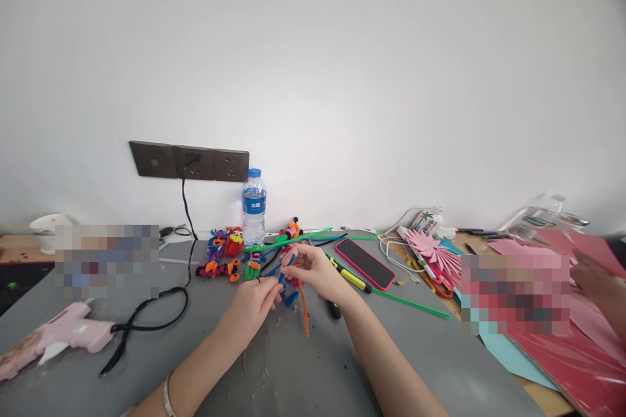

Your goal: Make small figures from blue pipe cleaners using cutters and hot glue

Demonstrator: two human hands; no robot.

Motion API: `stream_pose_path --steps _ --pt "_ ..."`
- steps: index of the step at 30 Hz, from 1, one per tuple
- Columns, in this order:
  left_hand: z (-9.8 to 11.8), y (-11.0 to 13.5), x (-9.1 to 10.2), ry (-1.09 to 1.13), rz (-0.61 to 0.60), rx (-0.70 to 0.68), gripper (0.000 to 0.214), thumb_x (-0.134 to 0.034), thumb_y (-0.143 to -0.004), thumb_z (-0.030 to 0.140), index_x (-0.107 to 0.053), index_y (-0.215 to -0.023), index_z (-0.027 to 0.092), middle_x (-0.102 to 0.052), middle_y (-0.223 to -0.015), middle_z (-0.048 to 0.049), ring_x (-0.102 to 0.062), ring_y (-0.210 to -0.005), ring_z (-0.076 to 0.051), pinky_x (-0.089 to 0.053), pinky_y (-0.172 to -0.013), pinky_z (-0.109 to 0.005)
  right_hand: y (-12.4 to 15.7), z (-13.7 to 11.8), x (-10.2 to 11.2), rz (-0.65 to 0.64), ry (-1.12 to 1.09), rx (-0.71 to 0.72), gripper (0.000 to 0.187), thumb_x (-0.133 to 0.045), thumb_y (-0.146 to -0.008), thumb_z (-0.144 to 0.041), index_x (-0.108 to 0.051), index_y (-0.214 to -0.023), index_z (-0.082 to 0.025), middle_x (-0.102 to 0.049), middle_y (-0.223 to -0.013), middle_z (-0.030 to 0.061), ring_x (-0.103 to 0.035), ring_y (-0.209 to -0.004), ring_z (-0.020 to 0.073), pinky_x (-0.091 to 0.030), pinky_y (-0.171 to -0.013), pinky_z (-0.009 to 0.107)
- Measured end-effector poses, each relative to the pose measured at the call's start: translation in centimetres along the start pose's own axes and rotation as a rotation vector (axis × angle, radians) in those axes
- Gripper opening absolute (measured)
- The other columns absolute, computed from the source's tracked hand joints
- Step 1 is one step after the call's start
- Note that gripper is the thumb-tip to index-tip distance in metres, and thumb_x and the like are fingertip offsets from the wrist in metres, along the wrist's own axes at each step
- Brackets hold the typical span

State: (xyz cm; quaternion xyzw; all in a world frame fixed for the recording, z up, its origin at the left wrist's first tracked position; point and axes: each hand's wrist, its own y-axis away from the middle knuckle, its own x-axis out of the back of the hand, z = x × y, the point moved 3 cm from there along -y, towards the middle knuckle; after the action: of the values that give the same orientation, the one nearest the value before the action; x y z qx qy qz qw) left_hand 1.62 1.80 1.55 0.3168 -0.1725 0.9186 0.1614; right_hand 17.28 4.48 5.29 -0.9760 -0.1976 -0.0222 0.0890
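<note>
Over the middle of the grey mat, my left hand point(258, 298) is closed, its fingers pinching a blue pipe cleaner point(282, 279). Close against it, my right hand point(313, 268) has thumb and fingers bent around the upper part of the same blue pipe cleaner. An orange pipe cleaner point(305, 313) hangs below the right fingers; whether it is joined to the blue one is hidden. Just behind the hands lie small pipe-cleaner figures: a purple one point(216, 246), a red one point(235, 240) and a green one point(253, 264).
Behind the figures stands a water bottle point(254, 212). Right of my hands are a yellow-black cutter point(351, 275), a phone point(364, 264) and a green pipe cleaner point(415, 303). A pink glue gun point(81, 332) lies left. At far right a person's hand point(599, 283) touches pink paper point(606, 251).
</note>
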Motion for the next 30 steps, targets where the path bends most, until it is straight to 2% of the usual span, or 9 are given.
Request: stream_pose_path --steps 4,7,11,15,19,22,26,30 --pt "0.2 0.1 0.2 -0.011 0.053 -0.029 0.033 -0.037 -0.093 0.032 -0.058 -0.07 0.021 -0.071 -0.069 -0.0053 -0.066 -0.058 -0.018 -0.047 -0.061 -0.026 -0.1 0.2 0.0 0.01 -0.035 -0.005 0.023 -0.078 -0.073 -0.033 -0.061 -0.075 -0.017 -0.064 -0.08 0.0004 -0.061 -0.069 0.0132 -0.053 -0.068 0.028" --pt "0.3 0.1 0.2 0.065 0.09 -0.018 0.029 -0.042 -0.092 0.032 -0.061 -0.074 0.021 -0.072 -0.07 -0.0057 -0.066 -0.059 -0.019 -0.048 -0.06 -0.027 -0.2 0.3 0.1 0.038 -0.069 -0.013 0.026 -0.079 -0.072 -0.036 -0.061 -0.077 -0.018 -0.065 -0.083 0.001 -0.061 -0.069 0.0134 -0.054 -0.069 0.029" --pt "-0.2 -0.2 -0.1 0.326 0.107 0.08 0.024 -0.049 -0.09 0.037 -0.065 -0.089 0.02 -0.075 -0.08 -0.0087 -0.069 -0.067 -0.021 -0.051 -0.057 -0.026 -0.2 0.0 0.3 0.079 -0.073 0.04 0.026 -0.077 -0.074 -0.038 -0.061 -0.076 -0.018 -0.066 -0.082 0.0018 -0.063 -0.071 0.0146 -0.054 -0.07 0.03" --pt "-0.5 -0.4 -0.2 0.622 0.161 0.173 0.03 -0.06 -0.084 0.04 -0.064 -0.104 0.019 -0.074 -0.09 -0.0091 -0.069 -0.075 -0.021 -0.053 -0.057 -0.026 -0.3 -0.1 0.4 0.092 -0.066 0.13 0.021 -0.076 -0.076 -0.034 -0.062 -0.077 -0.019 -0.066 -0.082 0.0023 -0.064 -0.081 0.0167 -0.053 -0.076 0.031" --pt "-0.5 -0.5 0.1 0.74 0.236 0.188 0.026 -0.071 -0.075 0.038 -0.066 -0.09 0.019 -0.068 -0.074 -0.0031 -0.066 -0.067 -0.017 -0.051 -0.055 -0.024 -0.3 0.0 0.2 0.069 -0.072 0.127 0.021 -0.078 -0.074 -0.032 -0.062 -0.075 -0.02 -0.066 -0.082 0.0019 -0.064 -0.081 0.0164 -0.053 -0.075 0.03" --pt "-0.6 -0.6 0.5 0.755 0.289 0.19 0.022 -0.073 -0.073 0.038 -0.066 -0.08 0.018 -0.066 -0.069 -0.0014 -0.063 -0.062 -0.015 -0.05 -0.055 -0.023 -0.2 0.0 0.0 0.059 -0.107 0.103 0.022 -0.079 -0.073 -0.033 -0.062 -0.076 -0.02 -0.068 -0.083 0.0021 -0.066 -0.079 0.0163 -0.054 -0.074 0.03" --pt "-0.8 -0.6 0.9 0.747 0.317 0.197 0.022 -0.075 -0.072 0.038 -0.069 -0.077 0.018 -0.067 -0.069 -0.0017 -0.061 -0.062 -0.014 -0.05 -0.056 -0.023 -0.1 -0.1 0.1 0.056 -0.114 0.069 0.02 -0.077 -0.076 -0.034 -0.065 -0.08 -0.019 -0.069 -0.081 0.0028 -0.067 -0.076 0.016 -0.055 -0.074 0.031" --pt "-0.8 -0.6 0.8 0.864 0.331 0.252 0.025 -0.08 -0.068 0.038 -0.07 -0.078 0.017 -0.066 -0.068 -0.0008 -0.061 -0.063 -0.013 -0.049 -0.056 -0.021 -0.2 -0.3 0.1 0.081 -0.056 0.134 0.018 -0.077 -0.076 -0.032 -0.064 -0.077 -0.02 -0.067 -0.082 0.003 -0.065 -0.082 0.017 -0.054 -0.076 0.03"
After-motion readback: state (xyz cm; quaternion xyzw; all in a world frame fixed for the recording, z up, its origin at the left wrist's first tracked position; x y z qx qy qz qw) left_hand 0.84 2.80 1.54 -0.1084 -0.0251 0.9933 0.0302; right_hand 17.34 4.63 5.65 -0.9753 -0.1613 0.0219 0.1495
